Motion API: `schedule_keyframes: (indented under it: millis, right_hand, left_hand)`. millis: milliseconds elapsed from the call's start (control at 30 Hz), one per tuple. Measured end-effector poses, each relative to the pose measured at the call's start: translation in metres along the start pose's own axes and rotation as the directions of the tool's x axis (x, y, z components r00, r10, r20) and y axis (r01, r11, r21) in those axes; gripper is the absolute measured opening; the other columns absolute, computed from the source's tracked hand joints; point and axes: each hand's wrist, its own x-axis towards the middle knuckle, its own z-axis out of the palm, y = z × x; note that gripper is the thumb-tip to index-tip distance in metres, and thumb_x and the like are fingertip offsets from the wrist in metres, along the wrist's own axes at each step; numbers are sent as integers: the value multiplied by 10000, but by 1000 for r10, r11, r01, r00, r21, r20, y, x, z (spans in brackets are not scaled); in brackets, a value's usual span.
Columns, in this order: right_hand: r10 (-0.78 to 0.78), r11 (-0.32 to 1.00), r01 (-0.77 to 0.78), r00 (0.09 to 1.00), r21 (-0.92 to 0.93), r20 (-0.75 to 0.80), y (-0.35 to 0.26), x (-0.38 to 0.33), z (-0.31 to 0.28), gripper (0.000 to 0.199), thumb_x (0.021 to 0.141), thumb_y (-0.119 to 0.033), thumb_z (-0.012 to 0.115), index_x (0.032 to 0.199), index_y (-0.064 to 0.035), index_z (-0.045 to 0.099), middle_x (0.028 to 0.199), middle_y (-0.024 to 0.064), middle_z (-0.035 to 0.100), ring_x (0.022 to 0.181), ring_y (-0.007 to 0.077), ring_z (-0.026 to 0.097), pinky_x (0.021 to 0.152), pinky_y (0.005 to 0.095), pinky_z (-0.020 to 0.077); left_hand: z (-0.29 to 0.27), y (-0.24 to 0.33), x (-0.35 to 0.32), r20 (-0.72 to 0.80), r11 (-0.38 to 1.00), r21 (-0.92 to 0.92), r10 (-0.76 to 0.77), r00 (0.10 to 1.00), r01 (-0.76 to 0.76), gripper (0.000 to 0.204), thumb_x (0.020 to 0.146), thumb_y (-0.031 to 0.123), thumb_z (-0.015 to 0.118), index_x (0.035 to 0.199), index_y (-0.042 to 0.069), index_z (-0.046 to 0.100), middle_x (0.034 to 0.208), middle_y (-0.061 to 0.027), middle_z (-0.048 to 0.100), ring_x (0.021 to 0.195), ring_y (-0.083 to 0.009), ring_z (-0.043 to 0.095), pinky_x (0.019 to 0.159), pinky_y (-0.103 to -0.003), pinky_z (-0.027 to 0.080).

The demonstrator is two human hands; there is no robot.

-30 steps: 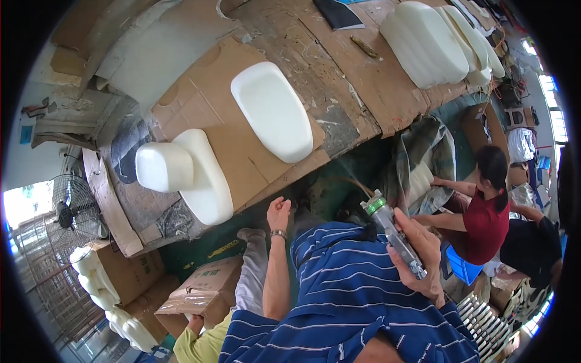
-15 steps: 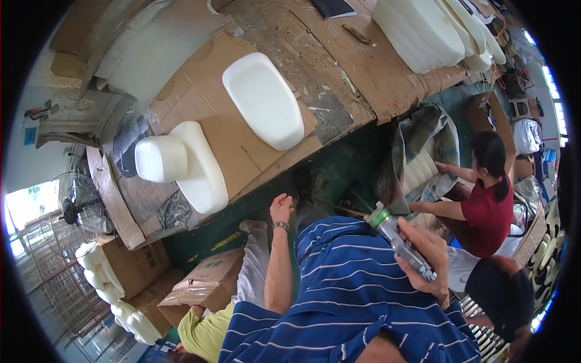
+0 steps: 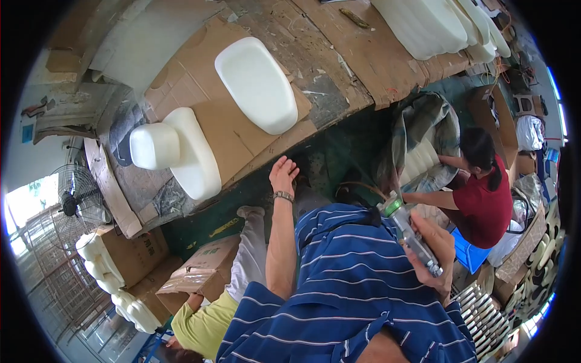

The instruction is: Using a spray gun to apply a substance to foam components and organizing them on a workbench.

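Note:
In my right hand is a grey metal spray gun with a green ring near its front end. I hold it beside my striped shirt, and my fingers are wrapped round its body. My left hand, a watch on its wrist, is empty with its fingers loosely apart, just off the table's near edge. Past it on the table, a white dished piece lies on a flat cardboard sheet. Left of that, a rounded white block rests against a long white piece.
White moulded pieces stand stacked at the table's far right. A person in red handles a large sack on the right. At lower left, a person in yellow-green holds a carton. A fan stands at the left.
My left hand has risen slightly toward the table edge, and its fingers are straighter. The spray gun has shifted a little right. A dark-capped person at lower right has left the view.

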Motion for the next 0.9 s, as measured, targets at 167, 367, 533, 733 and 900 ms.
schedule_keyframes:
  millis: [167,367,533,733,900]
  right_hand:
    - [45,999,-45,999,10,21,1,-3,-4,566,768,-33,711,1314,82,613,974,205,687,828,313,695,751,340,523]
    - [86,996,-86,996,21,24,3,-6,-10,554,794,-50,710,1321,85,607,983,198,691,842,281,697,782,323,521]
    - [48,999,-52,974,-14,-220,2,16,3,605,770,-17,717,1361,50,604,980,180,699,853,286,710,786,307,527]
    - [8,1000,-12,979,-14,-201,-12,44,8,590,809,-9,704,1384,49,587,946,157,699,832,235,692,780,291,515]
    - [90,993,-72,975,98,-202,-13,58,27,562,851,-11,686,1399,40,572,936,137,700,823,207,680,775,286,513]
  left_hand:
    - [20,15,29,4,979,-203,10,1000,-9,480,944,20,625,1393,6,455,1083,-99,624,1006,-239,641,946,-473,568]
    - [46,34,61,-53,916,-402,-30,998,6,503,908,-14,622,1377,-4,439,1013,-103,597,967,-253,613,968,-506,552]
    - [51,38,72,-18,860,-496,-150,989,121,203,885,12,663,1078,-4,600,971,-112,600,962,-273,613,963,-521,561]
    - [66,48,73,5,798,-568,-242,970,202,139,887,84,709,958,30,602,954,-105,602,942,-264,611,972,-530,555]
    - [65,48,65,102,771,-637,123,987,-31,341,869,124,770,1184,85,645,1172,-58,661,1089,-219,622,1025,-444,515]
